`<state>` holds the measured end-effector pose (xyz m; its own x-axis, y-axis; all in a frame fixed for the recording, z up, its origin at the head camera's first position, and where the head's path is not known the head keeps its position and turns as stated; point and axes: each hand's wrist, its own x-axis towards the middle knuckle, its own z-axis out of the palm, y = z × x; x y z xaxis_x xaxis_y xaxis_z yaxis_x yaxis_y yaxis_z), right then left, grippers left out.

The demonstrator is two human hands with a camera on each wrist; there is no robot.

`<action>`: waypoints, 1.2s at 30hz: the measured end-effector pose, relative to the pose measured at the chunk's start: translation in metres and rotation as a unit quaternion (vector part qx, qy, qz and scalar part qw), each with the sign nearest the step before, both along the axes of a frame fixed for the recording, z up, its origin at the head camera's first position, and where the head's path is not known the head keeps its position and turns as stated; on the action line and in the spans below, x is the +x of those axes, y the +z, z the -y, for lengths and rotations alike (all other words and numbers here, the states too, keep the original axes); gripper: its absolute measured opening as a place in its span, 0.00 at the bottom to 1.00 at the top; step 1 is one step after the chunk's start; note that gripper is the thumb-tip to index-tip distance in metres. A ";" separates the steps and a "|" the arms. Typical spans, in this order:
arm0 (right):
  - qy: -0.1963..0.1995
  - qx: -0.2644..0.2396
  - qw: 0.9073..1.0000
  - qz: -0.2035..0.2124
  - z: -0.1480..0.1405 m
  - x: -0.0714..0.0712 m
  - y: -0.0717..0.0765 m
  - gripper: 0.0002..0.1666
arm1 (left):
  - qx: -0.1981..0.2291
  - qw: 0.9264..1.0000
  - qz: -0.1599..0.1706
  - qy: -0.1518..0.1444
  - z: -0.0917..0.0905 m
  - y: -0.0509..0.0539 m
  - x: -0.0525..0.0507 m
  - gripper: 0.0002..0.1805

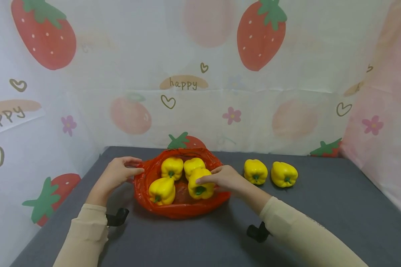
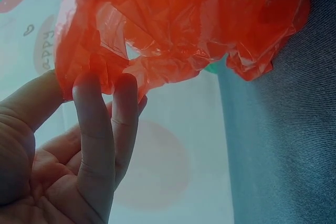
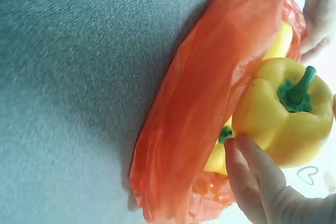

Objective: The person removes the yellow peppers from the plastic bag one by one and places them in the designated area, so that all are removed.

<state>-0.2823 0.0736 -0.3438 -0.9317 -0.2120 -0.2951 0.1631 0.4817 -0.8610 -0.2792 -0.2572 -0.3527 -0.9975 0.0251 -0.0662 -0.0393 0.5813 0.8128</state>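
Note:
A red plastic bag (image 1: 183, 212) sits on the table with its mouth spread toward the head camera. My left hand (image 1: 118, 173) pinches the bag's left rim between thumb and fingers, and the left wrist view shows the thin film (image 2: 110, 72) at the fingertips. In my right hand (image 1: 225, 178) is a yellow bell pepper (image 1: 200, 189), gripped over the right part of the bag's mouth; its green stem (image 3: 300, 90) shows in the right wrist view. Three other yellow bell peppers (image 1: 162, 191) lie inside the bag.
Two more yellow bell peppers, one (image 1: 255, 171) nearer the bag and one (image 1: 284, 174) farther right, rest on the dark grey table (image 1: 334, 207). Behind the table hangs a white cloth (image 1: 200, 122) printed with fruit. Black wrist mounts (image 1: 118, 218) stick out from both sleeves.

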 end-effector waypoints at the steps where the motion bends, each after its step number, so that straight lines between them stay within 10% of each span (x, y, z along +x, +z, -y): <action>1: 0.002 -0.002 1.000 -0.001 -0.002 0.000 0.001 0.41 | 0.000 1.000 0.000 0.000 0.000 0.000 0.000 0.30; 36: 0.027 -0.005 1.000 -0.006 -0.095 0.021 0.011 0.46 | -0.011 1.000 -0.002 -0.004 0.000 -0.001 -0.001 0.31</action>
<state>-0.2613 0.1687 -0.3332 -0.9220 -0.2653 -0.2822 0.1272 0.4807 -0.8676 -0.2798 -0.2568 -0.3532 -0.9975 0.0319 -0.0630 -0.0314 0.5985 0.8005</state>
